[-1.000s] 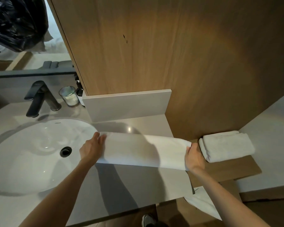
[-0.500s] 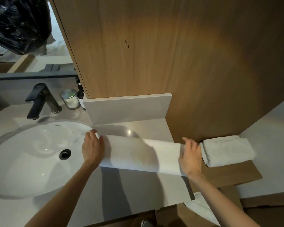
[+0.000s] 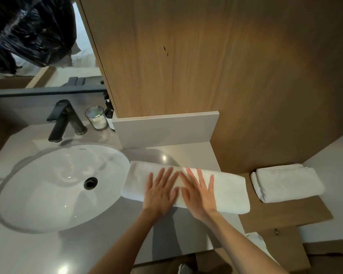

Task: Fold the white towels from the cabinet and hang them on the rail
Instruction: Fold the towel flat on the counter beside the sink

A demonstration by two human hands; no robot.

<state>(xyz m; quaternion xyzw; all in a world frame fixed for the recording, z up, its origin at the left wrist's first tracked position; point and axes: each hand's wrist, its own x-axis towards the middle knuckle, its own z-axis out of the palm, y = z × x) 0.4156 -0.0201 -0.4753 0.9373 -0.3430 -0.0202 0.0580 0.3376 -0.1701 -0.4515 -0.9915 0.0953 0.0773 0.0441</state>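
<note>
Both hands slid inward from the towel's ends: left hand [image 3: 160, 191] and right hand [image 3: 198, 191] press flat, fingers spread, on the folded towel [image 3: 229, 191] on the desk [image 3: 99, 246].

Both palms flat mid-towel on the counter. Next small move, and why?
Probably sweep the left hand and right hand apart toward the towel's ends to smooth it. It lies as a long folded strip on the counter, both hands open side by side at its middle, gripping nothing. A second folded towel sits to the right.
</note>
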